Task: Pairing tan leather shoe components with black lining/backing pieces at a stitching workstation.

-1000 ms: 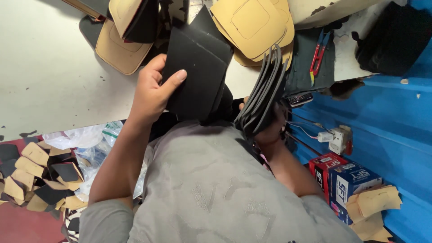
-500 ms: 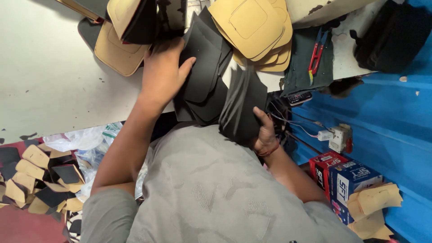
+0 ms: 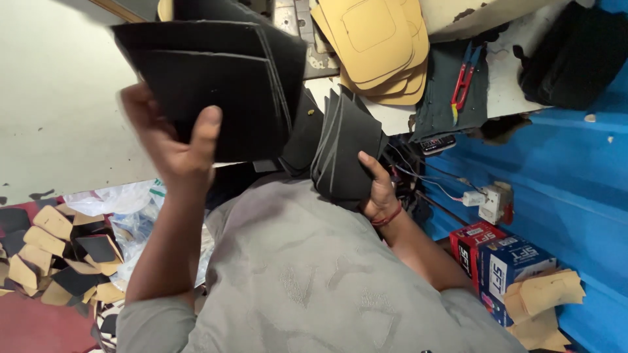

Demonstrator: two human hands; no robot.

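Black sheet stack (image 3: 216, 85) | left hand (image 3: 173, 144) clamped on it, raised | right hand (image 3: 379, 189) closed around second black stack (image 3: 343, 150) | tan pieces (image 3: 376, 39) on bench above

Matt black leather-like sheets (image 3: 216, 91), tan smooth-faced cut pieces (image 3: 373, 39) (leather or board, unclear), grey knit cloth shirt (image 3: 314, 274).
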